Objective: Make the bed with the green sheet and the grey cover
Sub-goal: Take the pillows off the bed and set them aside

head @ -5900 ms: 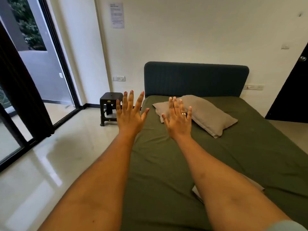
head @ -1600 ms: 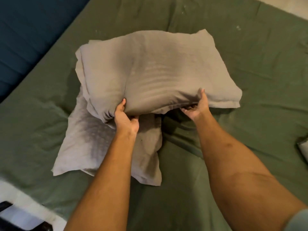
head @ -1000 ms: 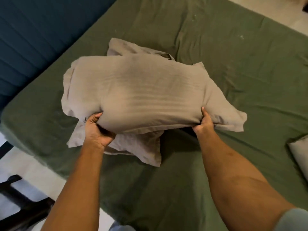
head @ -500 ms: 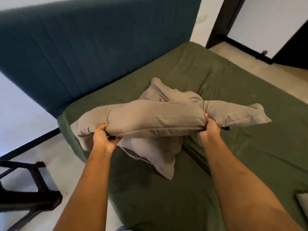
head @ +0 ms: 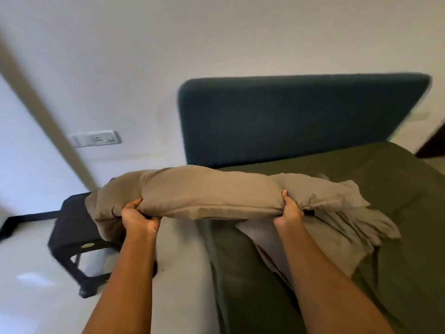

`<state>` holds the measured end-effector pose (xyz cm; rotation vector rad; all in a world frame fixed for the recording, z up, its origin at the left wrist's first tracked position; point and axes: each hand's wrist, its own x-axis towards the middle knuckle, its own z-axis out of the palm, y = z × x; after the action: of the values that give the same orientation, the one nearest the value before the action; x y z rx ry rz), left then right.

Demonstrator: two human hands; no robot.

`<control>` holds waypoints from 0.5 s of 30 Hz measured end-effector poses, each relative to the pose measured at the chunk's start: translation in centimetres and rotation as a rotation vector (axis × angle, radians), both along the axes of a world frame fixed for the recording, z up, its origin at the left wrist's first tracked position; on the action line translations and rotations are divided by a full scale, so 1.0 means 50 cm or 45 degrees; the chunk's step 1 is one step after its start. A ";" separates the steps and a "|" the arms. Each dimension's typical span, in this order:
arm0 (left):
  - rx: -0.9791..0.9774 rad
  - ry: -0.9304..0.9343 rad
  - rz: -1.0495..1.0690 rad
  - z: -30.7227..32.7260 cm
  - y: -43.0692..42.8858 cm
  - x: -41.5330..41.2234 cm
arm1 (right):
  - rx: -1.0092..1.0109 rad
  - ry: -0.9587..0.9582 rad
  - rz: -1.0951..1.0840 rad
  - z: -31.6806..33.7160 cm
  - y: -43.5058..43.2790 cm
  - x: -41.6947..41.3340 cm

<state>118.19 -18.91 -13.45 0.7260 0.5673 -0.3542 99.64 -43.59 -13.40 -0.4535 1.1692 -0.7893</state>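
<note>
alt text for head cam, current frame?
The left hand and right hand grip a grey-brown pillow by its near edge, held over the green sheet's edge. A second pillow lies on the sheet under its right end; a dark blue headboard and black stool stand behind.

The raised pillow [head: 212, 191] in front of the headboard [head: 289, 121] has a taupe-grey cloth case, matt and soft. It puckers into fine creases where the left hand [head: 138, 216] and right hand [head: 289, 210] grip it. The second pillow [head: 342, 239] wears the same matt cloth. The green sheet [head: 397, 189] is matt, lightly wrinkled cloth. The headboard is dark teal upholstery, faintly ribbed. Left of the headboard, the black stool [head: 72, 227] looks like smooth plastic, and the floor [head: 31, 297] is glossy.
</note>
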 end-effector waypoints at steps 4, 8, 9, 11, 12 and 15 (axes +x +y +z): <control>-0.057 0.033 0.295 0.025 0.171 0.066 | 0.031 -0.033 0.253 0.021 0.125 0.150; -0.050 0.022 0.538 0.034 0.345 0.128 | -0.003 -0.088 0.427 0.027 0.271 0.306; -0.035 0.028 0.584 0.030 0.392 0.152 | -0.003 -0.101 0.460 0.024 0.311 0.350; -0.049 0.034 0.637 0.017 0.475 0.203 | -0.002 -0.107 0.508 0.015 0.386 0.430; -0.062 0.026 0.660 0.006 0.518 0.235 | 0.002 -0.110 0.515 0.012 0.428 0.472; -0.101 0.011 0.677 -0.023 0.629 0.332 | 0.041 -0.075 0.508 -0.018 0.545 0.592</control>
<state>134.82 12.52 -14.59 0.4728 0.7250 0.1141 129.22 -16.35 -14.31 -0.6096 0.9926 -0.4342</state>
